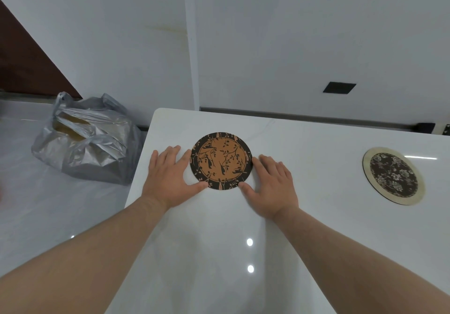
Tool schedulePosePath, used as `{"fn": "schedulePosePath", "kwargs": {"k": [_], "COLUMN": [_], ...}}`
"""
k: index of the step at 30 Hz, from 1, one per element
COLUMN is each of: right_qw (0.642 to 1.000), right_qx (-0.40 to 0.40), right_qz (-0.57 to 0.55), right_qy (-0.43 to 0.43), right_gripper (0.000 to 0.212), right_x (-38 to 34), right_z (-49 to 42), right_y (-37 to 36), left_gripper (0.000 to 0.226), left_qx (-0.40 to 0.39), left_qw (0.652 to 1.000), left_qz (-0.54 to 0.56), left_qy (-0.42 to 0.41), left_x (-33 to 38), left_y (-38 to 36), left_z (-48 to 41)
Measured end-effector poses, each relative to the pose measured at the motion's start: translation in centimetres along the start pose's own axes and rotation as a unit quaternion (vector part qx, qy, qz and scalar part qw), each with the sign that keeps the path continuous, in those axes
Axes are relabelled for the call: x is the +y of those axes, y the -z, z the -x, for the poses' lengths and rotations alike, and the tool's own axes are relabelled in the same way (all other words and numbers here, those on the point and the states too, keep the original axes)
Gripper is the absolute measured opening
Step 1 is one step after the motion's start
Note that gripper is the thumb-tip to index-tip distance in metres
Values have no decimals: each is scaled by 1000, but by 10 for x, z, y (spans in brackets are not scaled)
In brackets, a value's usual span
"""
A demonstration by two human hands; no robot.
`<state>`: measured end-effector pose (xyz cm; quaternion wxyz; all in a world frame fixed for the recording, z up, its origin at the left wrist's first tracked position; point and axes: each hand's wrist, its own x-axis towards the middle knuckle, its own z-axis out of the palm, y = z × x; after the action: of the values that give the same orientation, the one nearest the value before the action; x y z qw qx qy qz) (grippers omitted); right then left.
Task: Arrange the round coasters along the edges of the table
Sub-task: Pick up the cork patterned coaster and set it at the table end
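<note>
A round orange coaster (pixel 221 160) with a black rim and black branch pattern lies flat on the white table (pixel 304 216), near its far left corner. My left hand (pixel 170 175) rests flat on the table with thumb and forefinger touching the coaster's left edge. My right hand (pixel 270 184) lies flat on the other side, its thumb and fingertips against the coaster's right edge. A second round coaster (pixel 393 178), dark with pale flowers and a cream rim, lies flat at the right, near the table's far edge.
A grey plastic bag (pixel 90 138) with something boxy inside sits on the glossy floor left of the table. White walls stand behind the table, with a dark rectangular plate (pixel 339 87) low on the right wall.
</note>
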<state>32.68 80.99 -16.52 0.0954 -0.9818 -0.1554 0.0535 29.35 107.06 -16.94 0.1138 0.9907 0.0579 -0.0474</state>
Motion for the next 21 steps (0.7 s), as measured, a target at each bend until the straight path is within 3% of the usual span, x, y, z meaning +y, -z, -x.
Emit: {"fn": "schedulePosePath", "kwargs": {"k": [12,16,21], "right_qw": [1000,999,988], "right_qx": [-21,-46,-148], "right_qz": [1,-23,-29], "right_qy": [-4,-17,10], "right_gripper": [78,79,68], "right_x": [1,-5,-5], "right_z": [-3,-6,-9], "right_y": [2,11,39], "left_gripper": [96,93,63], "left_qx": [0,-52,-140], "left_qw": [1000,998,990], "left_qz": [10,27,31], "left_qy": [7,17,-3], "left_x": [1,3,-1], "left_y": [2,16,45], "left_z": [-1,-3,-5]}}
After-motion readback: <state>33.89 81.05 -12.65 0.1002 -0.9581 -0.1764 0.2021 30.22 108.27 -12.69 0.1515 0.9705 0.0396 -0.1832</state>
